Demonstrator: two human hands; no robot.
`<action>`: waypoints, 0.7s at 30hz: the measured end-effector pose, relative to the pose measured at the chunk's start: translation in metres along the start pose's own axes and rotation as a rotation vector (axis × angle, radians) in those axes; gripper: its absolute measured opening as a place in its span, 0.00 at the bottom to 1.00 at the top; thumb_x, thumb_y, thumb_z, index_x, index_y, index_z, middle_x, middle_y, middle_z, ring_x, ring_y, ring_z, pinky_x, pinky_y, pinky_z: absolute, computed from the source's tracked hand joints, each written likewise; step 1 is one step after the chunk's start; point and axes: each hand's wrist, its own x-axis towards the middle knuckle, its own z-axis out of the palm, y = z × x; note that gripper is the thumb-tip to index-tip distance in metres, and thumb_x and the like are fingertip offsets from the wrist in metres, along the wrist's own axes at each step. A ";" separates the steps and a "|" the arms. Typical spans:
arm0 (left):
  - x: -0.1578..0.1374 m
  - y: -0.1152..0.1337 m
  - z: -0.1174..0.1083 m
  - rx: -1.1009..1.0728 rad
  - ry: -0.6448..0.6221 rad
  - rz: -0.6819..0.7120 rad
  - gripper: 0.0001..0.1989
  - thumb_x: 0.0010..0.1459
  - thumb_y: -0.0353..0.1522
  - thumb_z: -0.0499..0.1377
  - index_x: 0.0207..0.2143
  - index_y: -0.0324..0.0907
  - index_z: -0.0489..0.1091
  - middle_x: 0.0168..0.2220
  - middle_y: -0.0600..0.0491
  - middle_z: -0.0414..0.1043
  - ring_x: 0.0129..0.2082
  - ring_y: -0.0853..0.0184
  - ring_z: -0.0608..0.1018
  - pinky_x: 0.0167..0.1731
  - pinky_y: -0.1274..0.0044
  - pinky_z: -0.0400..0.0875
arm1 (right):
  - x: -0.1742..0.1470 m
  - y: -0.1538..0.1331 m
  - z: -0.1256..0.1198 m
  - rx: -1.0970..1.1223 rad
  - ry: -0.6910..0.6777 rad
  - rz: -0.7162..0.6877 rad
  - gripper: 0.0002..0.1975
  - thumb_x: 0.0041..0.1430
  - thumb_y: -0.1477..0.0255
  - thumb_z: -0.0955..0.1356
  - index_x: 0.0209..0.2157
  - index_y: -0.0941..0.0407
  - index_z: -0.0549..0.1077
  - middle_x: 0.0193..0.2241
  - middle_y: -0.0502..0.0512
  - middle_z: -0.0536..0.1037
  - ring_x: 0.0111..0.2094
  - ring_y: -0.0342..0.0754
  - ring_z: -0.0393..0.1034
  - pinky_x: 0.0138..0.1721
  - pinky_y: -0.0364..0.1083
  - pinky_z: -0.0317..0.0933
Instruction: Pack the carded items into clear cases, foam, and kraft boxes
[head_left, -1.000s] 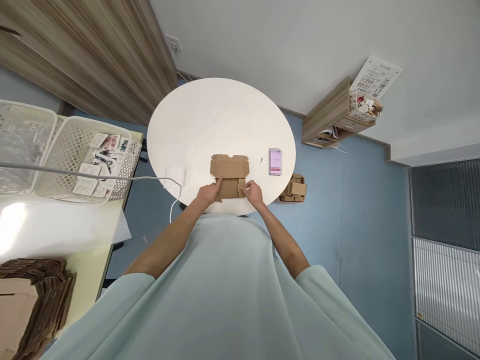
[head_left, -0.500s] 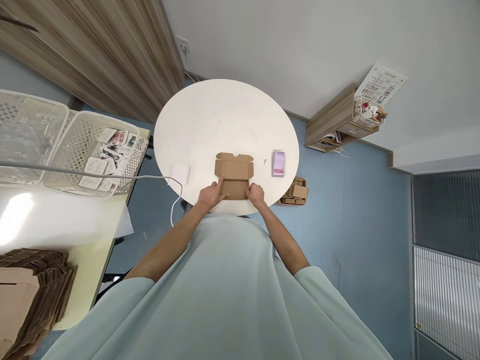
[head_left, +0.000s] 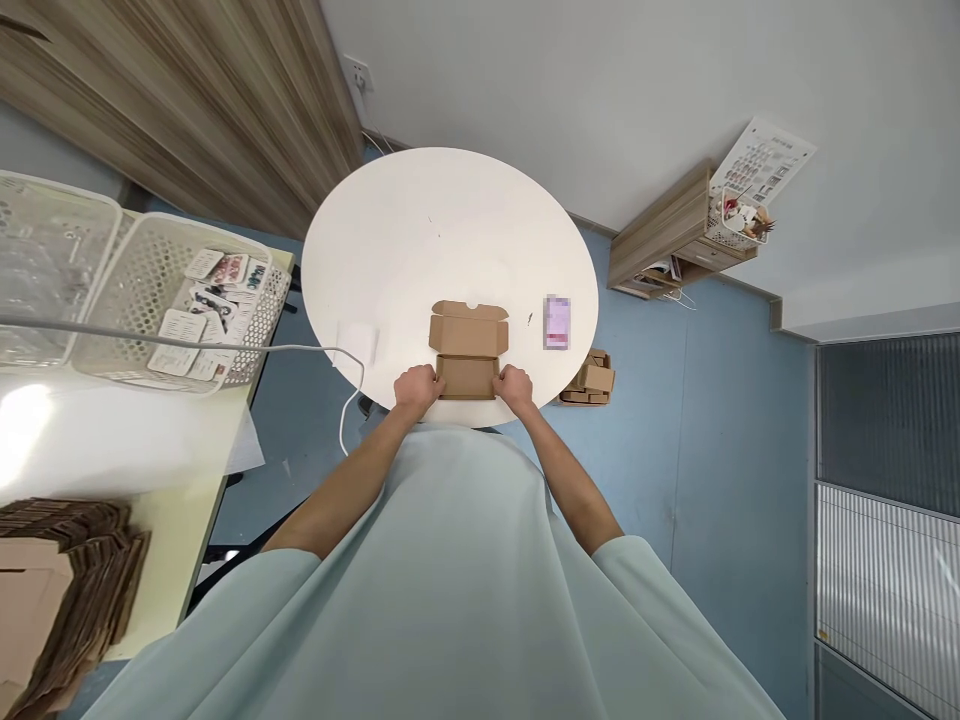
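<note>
Along the left side, a pale green counter (head_left: pixel 166 565) carries a thick stack of flattened cardboard (head_left: pixel 97 585) at its near end and, farther off, two white perforated baskets; the right-hand basket (head_left: pixel 264 325) holds printed cards (head_left: pixel 178 330). A white cable (head_left: pixel 300 348) runs across them and droops over the left edge of a round white counter (head_left: pixel 450 220), where a white square item (head_left: pixel 355 342) lies, hard to make out. Next comes the left hand (head_left: pixel 417 387), fingers curled, gripping the left wall of a small brown cardboard box (head_left: pixel 468 378). This box sits near the middle of the round counter's near edge, its tray part facing up and its notched lid (head_left: pixel 469 336) folded open toward the far side. On its right wall the right hand (head_left: pixel 514 387) grips likewise, thumb at the inner side. Farther right on the same counter lies a blurred purple-pink rectangle (head_left: pixel 556 323), well apart from the hand. Past the right edge, lower down, stands a carton of brown boxes (head_left: pixel 596 380), and beyond it a wooden cabinet (head_left: pixel 660 228) bears a small filled basket (head_left: pixel 721 228) against the wall.
</note>
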 end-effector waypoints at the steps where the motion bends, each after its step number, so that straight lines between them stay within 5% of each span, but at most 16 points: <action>1: 0.001 0.001 0.001 0.002 0.005 -0.003 0.20 0.69 0.40 0.53 0.51 0.43 0.80 0.47 0.39 0.82 0.49 0.47 0.83 0.43 0.63 0.76 | 0.000 -0.002 0.001 -0.014 -0.004 0.003 0.07 0.70 0.70 0.66 0.42 0.54 0.78 0.41 0.62 0.84 0.43 0.58 0.80 0.39 0.49 0.69; 8: 0.009 0.011 -0.004 0.014 0.039 0.041 0.18 0.69 0.33 0.52 0.52 0.36 0.78 0.50 0.33 0.80 0.50 0.46 0.82 0.44 0.63 0.75 | -0.004 -0.017 0.003 -0.055 0.019 0.003 0.08 0.71 0.74 0.65 0.44 0.57 0.77 0.41 0.64 0.84 0.42 0.58 0.79 0.39 0.49 0.68; 16: 0.020 -0.002 -0.018 -0.076 0.008 0.026 0.22 0.72 0.44 0.53 0.52 0.39 0.78 0.49 0.36 0.80 0.50 0.45 0.82 0.45 0.62 0.75 | 0.005 -0.029 -0.015 -0.057 0.043 0.090 0.10 0.73 0.66 0.66 0.44 0.57 0.76 0.45 0.67 0.84 0.46 0.61 0.80 0.42 0.50 0.68; 21: 0.019 -0.026 -0.029 -0.230 0.116 -0.025 0.27 0.72 0.47 0.52 0.61 0.38 0.71 0.57 0.35 0.77 0.56 0.44 0.80 0.52 0.59 0.75 | -0.006 -0.036 -0.029 -0.022 0.125 0.132 0.12 0.74 0.62 0.66 0.43 0.56 0.75 0.46 0.67 0.84 0.47 0.61 0.79 0.43 0.51 0.67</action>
